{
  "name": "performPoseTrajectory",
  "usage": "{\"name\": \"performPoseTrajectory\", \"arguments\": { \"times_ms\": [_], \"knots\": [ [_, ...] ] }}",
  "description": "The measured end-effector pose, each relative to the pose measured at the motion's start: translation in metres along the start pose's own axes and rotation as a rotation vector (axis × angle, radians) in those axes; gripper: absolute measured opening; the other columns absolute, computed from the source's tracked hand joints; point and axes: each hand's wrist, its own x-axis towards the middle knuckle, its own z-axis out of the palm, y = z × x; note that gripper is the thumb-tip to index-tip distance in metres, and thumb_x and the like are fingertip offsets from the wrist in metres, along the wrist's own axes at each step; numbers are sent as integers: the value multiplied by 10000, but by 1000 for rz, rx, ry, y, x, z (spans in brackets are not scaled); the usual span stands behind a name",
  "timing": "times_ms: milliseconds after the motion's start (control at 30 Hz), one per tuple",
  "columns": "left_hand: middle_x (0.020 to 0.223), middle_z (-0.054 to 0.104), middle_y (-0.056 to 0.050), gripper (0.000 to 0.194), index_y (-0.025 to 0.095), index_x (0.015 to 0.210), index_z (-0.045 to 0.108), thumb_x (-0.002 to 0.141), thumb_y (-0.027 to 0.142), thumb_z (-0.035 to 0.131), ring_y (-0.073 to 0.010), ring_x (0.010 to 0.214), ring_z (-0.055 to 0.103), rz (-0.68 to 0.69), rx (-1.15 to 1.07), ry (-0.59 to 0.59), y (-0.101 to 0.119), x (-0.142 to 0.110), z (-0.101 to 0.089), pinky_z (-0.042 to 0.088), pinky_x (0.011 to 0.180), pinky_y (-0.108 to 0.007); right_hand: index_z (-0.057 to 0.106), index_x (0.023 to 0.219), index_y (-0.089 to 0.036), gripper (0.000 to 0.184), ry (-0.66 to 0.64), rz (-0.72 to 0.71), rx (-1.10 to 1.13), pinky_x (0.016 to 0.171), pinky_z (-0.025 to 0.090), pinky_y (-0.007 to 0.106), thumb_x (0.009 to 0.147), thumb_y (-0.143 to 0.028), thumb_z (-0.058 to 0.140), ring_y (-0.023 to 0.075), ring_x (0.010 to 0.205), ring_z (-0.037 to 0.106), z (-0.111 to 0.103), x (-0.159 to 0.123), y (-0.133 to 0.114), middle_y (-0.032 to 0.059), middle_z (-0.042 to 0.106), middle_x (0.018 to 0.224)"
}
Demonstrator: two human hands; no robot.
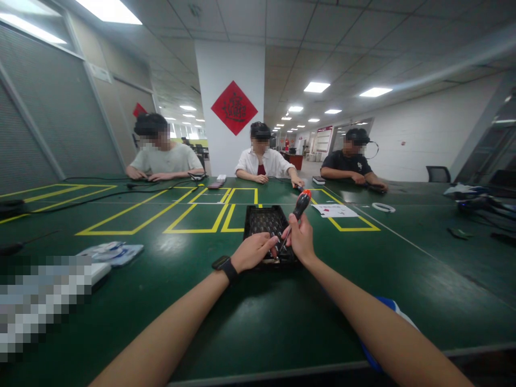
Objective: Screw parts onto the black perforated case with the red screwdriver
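A screwdriver (302,203) with a black and red handle is gripped in my right hand (301,236). It tilts, handle up, and its metal shaft points down into a black tray (248,228). My left hand (256,250) reaches over the tray's near part, thumb and fingers closed near the screwdriver's tip. Whatever they may pinch is too small to make out. Rows of small dark shapes show inside the tray, and its near right part is hidden by my hands.
Yellow tape marks rectangles on the green table (181,301). Plastic packets (116,252) lie at left, a paper sheet (335,210) and a white ring (384,207) at right. A blue and white thing (373,349) lies under my right forearm. Several people sit opposite.
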Motion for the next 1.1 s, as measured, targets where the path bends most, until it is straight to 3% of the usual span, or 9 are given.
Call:
{"name": "performPoseTrajectory", "arguments": {
  "times_ms": [467,733,1100],
  "knots": [
    [792,558,-51,575,184,759,692,892,471,212,-157,785,506,76,18,-66,-1,3,0,363,808,-250,452,853,-187,316,67,-61,-82,403,366,173,847,-488,359,82,327,442,-2,1,-1,-67,511,420],
    [748,592,-49,617,175,703,680,903,455,168,-153,757,528,-12,55,113,-3,1,3,361,760,-245,455,854,-189,307,75,-67,-80,411,372,180,846,-481,360,85,334,444,0,-1,0,-67,508,423],
    [733,600,-52,627,176,645,670,907,444,168,-153,756,540,1,105,102,-5,1,5,356,775,-250,455,875,-186,308,68,-59,-68,408,367,175,851,-478,356,83,340,441,1,-2,2,-68,505,432]
  ]
}}
